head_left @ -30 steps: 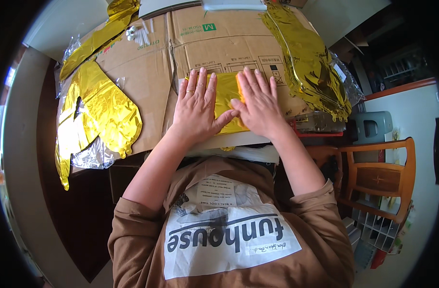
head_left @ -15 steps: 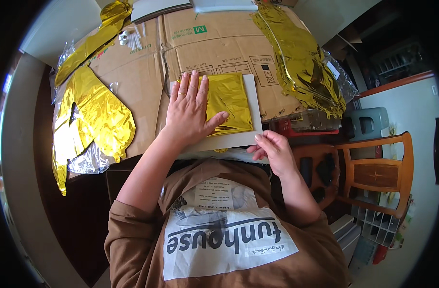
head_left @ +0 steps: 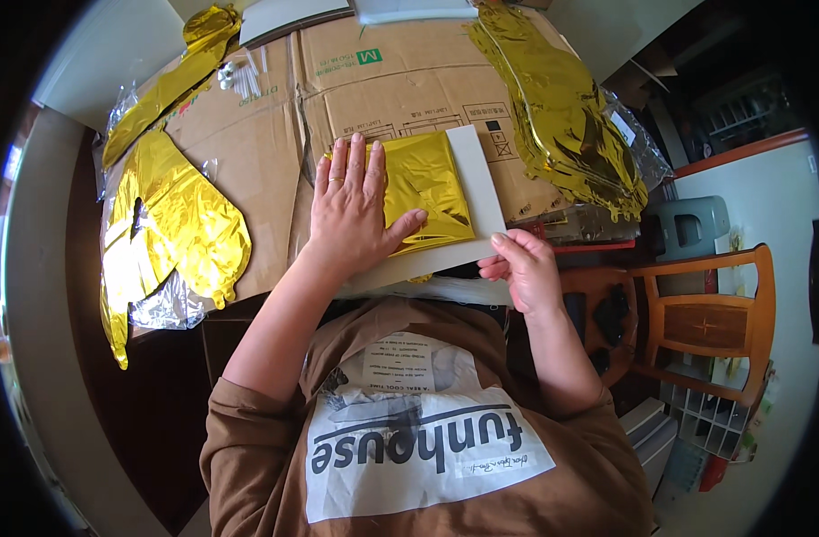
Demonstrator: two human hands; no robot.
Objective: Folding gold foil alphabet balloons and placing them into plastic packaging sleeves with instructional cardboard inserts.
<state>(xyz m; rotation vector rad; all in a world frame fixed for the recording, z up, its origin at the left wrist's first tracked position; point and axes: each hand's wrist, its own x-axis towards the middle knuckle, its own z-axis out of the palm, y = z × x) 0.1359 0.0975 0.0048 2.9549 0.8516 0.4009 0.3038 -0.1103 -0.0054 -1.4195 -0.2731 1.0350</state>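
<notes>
A folded gold foil sheet (head_left: pixel 424 192) is pressed flat against a white card (head_left: pixel 477 192) on flattened cardboard (head_left: pixel 373 98) covering the tabletop. The left hand (head_left: pixel 356 210) is laid palm down over the foil's left half, its fingers (head_left: pixel 348 161) spread wide and the thumb stretched along the lower edge. The card's near right corner is pinched by the right hand (head_left: pixel 521 268), thumb on top and fingers curled beneath.

For a clean result, the foil is best kept pinned under an even palm while the card corner is lifted or slid gently, so that the slippery sheet is not creased or shifted off the card.

Half a second earlier the right hand was held lower, at the card's near edge; it is now seen further right, at the corner. The left hand is found unmoved. More gold foil (head_left: pixel 172 224) is heaped to the left and a further pile (head_left: pixel 570 125) to the right.
</notes>
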